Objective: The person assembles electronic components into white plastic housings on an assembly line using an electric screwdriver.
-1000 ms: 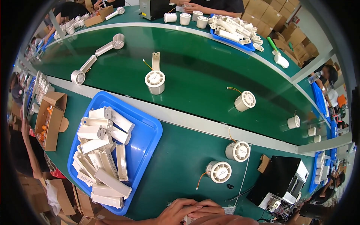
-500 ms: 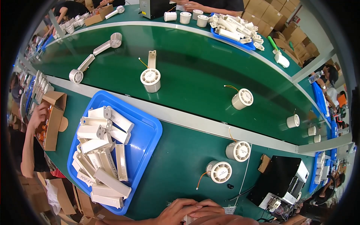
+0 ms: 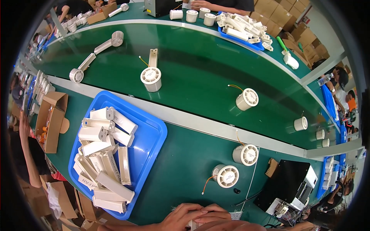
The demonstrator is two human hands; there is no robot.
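Observation:
At the lower edge, my left hand point(image 3: 180, 216) and my right hand point(image 3: 213, 212) are closed together, fingers overlapping. Between them a bit of a white plastic part point(image 3: 191, 225) shows; most of it is hidden under the fingers. Just beyond stand two white round fan heads, a nearer one point(image 3: 226, 176) and a farther one point(image 3: 246, 154), each with a thin orange wire. To the left, a blue tray point(image 3: 148, 154) carries a pile of white plastic handle shells point(image 3: 114, 186).
A green conveyor belt point(image 3: 192, 73) crosses ahead behind a grey rail point(image 3: 185, 122), with several fan parts on it. A black machine point(image 3: 285, 179) stands at right. An open cardboard box point(image 3: 58, 127) sits at left beside a co-worker's arm point(image 3: 29, 154).
Fan parts on the belt have shifted slightly to the left. The co-worker's hand at left has drawn back from the cardboard box. My hands have stayed nearly still.

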